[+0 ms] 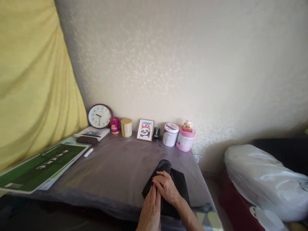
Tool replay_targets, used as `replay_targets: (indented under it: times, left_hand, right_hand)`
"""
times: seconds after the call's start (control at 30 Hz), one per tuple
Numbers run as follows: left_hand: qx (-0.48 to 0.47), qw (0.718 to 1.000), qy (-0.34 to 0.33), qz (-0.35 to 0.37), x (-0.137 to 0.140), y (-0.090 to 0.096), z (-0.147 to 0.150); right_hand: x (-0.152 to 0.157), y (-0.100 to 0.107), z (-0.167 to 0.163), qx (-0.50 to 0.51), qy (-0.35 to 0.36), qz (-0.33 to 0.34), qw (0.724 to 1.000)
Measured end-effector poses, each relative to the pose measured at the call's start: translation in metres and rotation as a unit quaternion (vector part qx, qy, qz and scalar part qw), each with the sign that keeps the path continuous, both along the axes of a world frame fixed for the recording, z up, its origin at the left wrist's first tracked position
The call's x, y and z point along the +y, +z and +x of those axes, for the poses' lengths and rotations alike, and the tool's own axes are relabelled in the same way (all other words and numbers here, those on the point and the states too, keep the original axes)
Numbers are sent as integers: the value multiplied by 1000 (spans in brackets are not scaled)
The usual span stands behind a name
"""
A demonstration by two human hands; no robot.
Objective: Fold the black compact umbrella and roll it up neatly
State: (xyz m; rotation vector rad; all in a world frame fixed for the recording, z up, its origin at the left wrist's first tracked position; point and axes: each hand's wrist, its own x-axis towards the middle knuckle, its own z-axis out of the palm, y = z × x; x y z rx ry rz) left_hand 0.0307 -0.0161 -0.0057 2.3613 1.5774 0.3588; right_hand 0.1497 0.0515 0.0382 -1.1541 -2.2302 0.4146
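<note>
A black folded item (pixel 181 183), soft like cloth or a bag, lies near the front right edge of the table; I cannot make out its exact kind. My left hand (pixel 151 206) rests on its near left part, fingers stretched and side by side. Across its middle lies my right hand (pixel 167 188), fingers extended and pointing left, with the tips meeting those of my left hand. Both palms are turned down, so their undersides are hidden. Behind the hands, a raised, rounded fold of the black item stands up a little.
Along the wall on the grey-covered table (pixel 115 166) stand a clock (pixel 99 116), several cans and tubs, a framed panda picture (pixel 145 130) and a lucky-cat figure (pixel 187 125). Green printed boards (pixel 45 165) lie left, beside a white pen-like object (pixel 89 152). A white plastic bag (pixel 264 176) bulges right.
</note>
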Motion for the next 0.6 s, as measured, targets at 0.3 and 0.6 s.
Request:
replay_targets:
  times: [0.3, 0.6]
  left_hand:
    - [6, 999, 11, -51, 5, 2, 4]
    - [-2, 999, 25, -43, 15, -18, 1]
  right_hand:
    - [46, -16, 13, -31, -47, 17, 998]
    - [88, -23, 21, -52, -65, 8, 997]
